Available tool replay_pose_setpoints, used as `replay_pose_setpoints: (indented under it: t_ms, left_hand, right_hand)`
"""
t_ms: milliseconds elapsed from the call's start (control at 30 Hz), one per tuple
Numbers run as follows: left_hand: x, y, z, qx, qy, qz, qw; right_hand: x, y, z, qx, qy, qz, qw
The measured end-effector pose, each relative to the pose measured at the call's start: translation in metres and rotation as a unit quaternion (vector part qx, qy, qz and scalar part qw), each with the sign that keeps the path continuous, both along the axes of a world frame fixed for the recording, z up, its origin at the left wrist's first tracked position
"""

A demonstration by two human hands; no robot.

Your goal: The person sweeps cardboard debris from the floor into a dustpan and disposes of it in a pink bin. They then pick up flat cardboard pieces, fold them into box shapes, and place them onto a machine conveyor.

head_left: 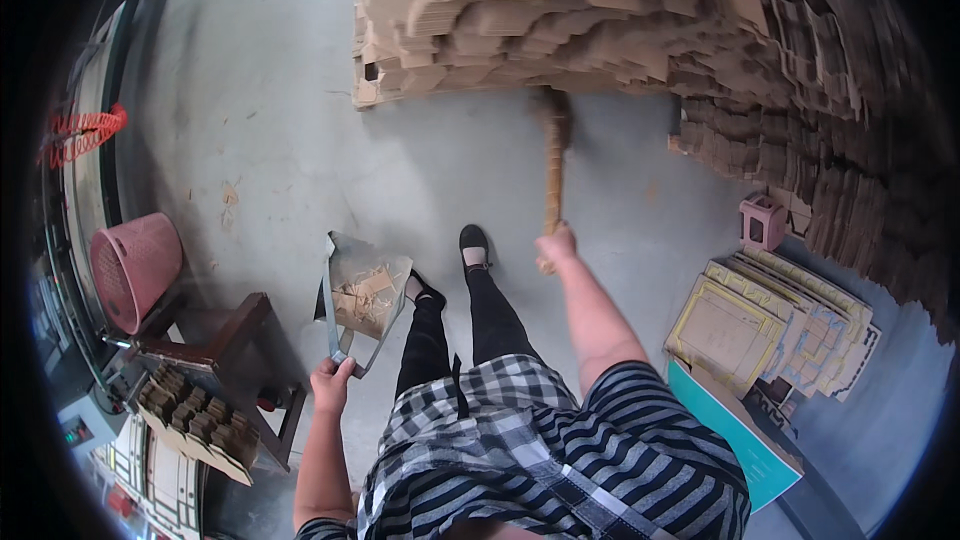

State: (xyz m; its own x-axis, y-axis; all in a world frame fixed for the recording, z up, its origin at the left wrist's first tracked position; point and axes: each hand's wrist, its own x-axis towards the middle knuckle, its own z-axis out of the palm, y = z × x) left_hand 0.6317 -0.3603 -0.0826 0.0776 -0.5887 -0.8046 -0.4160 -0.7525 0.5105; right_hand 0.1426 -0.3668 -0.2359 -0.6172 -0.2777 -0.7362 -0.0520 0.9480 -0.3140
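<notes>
Grey sheet sides frame the dustpan (352,250), which is at the person's left, just beside the left shoe (429,290); whether it rests on the floor (270,130) or hangs slightly above it, I cannot tell. The left grip (332,383) is closed around the top of its handle, and small tan cardboard scraps (370,290) lie inside the pan. The right grip (557,243) is wrapped round the tan shaft of a broom (554,175), close to its near end, with a short stub showing past the fist. The shaft points away from the body, and the broom's dark, blurred head reaches the near edge of the stacked brown cardboard (560,30); whether the two touch is unclear. A few loose flecks (230,198) lie on the pale grey floor farther left. On that side, a pink basket (142,265) is near a dark brown wooden table (215,348), with a bundle of cut cardboard pieces (195,425) beside it. To the right, flat boards with yellow edging (728,332) overlap one another, a small pink plastic object (764,222) is just beyond them, and a teal panel (735,435) shows near the striped sleeve (640,420)
</notes>
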Motion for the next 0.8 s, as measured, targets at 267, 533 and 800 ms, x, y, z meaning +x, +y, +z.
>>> replay_pose_setpoints:
  t_ms: [267, 533, 800]
  left_hand:
    - [-0.087, -0.021, 0.024, 0.011, 0.017, -0.068, 0.998]
    - [-0.143, -0.044, -0.010, 0.046, 0.035, -0.118, 0.991]
    - [-0.174, -0.062, -0.006, 0.038, 0.051, -0.207, 0.976]
  right_hand:
    - [0.021, 0.052, 0.075, 0.144, 0.014, 0.257, 0.956]
    - [-0.075, 0.162, 0.130, 0.070, -0.143, -0.077, 0.984]
    - [-0.276, 0.221, 0.028, 0.043, -0.172, -0.426, 0.887]
